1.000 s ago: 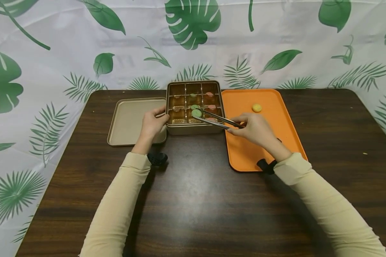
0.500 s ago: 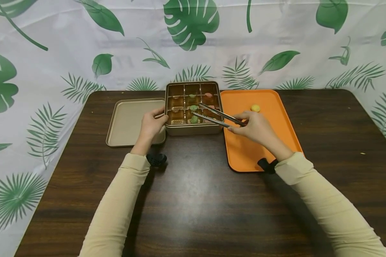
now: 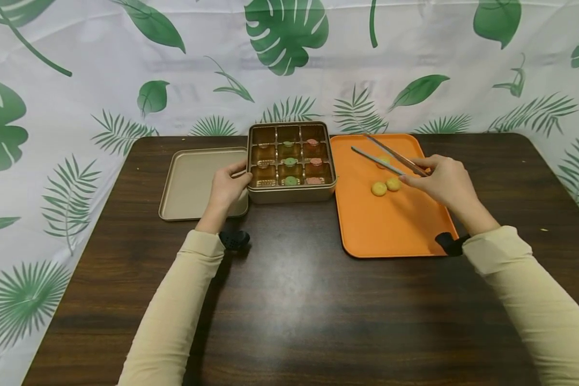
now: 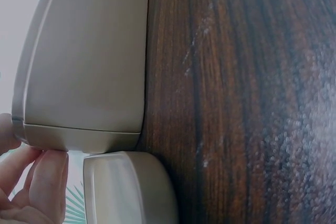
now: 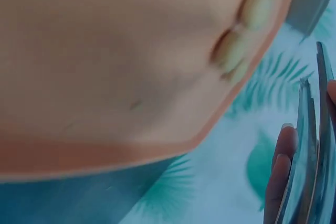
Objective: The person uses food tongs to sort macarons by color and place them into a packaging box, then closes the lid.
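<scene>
The nine-compartment box [image 3: 291,195] is the landmark on the dark wood-grain worktop [image 3: 289,300]. Left of the box lies a shallow gold lid [image 3: 193,182]; just beside its right side lies the orange tray [image 3: 386,230].

The left hand [image 3: 228,190] is at the box's left front corner, its grip pinching the rim with the thumb on top and the fingers against the outer wall. The right hand [image 3: 446,182], well to the right of the box, holds metal tongs [image 3: 396,155], whose tips stand apart above the orange tray with nothing visible clamped between them.

Three yellow cookies [image 3: 378,188] lie on the tray to the right of the box; the farthest shows between the arms of the tongs. Inside the box, green cookies [image 3: 290,161] sit in the middle column and pink cookies [image 3: 316,161] in the right column; its left column shows neither colour.

The work in hand appears to be sorting cookies by colour, and this looks like the approach to a yellow one. The next move likely calls for lowering the tips around one cookie, squeezing gently, and carrying it to the box's left column while the left hand steadies the box.
</scene>
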`<move>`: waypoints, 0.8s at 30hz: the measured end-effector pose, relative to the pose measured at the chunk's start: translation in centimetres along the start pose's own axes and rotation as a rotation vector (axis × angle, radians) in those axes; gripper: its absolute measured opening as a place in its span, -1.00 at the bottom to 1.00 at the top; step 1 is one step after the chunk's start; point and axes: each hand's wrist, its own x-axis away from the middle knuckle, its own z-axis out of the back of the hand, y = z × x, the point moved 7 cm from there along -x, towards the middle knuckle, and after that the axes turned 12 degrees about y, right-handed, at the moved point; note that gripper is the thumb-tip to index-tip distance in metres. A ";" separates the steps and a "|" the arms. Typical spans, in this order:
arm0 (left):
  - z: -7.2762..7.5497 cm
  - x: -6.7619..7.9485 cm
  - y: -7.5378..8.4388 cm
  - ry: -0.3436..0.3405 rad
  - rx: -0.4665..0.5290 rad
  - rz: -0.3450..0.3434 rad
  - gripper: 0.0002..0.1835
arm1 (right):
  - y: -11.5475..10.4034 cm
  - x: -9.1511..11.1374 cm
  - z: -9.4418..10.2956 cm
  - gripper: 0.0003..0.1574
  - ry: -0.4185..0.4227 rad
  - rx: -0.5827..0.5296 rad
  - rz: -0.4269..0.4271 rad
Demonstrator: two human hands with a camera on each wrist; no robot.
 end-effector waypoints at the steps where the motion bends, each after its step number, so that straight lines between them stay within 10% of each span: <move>1: 0.0 0.0 0.0 0.000 -0.001 -0.002 -0.50 | 0.7 0.0 0.2 -0.22 0.000 0.018 -0.009; 10: 0.2 0.0 0.0 0.000 0.005 0.000 -0.50 | 5.1 0.0 0.1 -0.11 -0.047 0.120 -0.066; 24: 0.0 0.0 0.0 0.011 0.009 -0.004 -0.50 | 5.9 0.0 -0.4 -0.11 -0.124 0.172 -0.104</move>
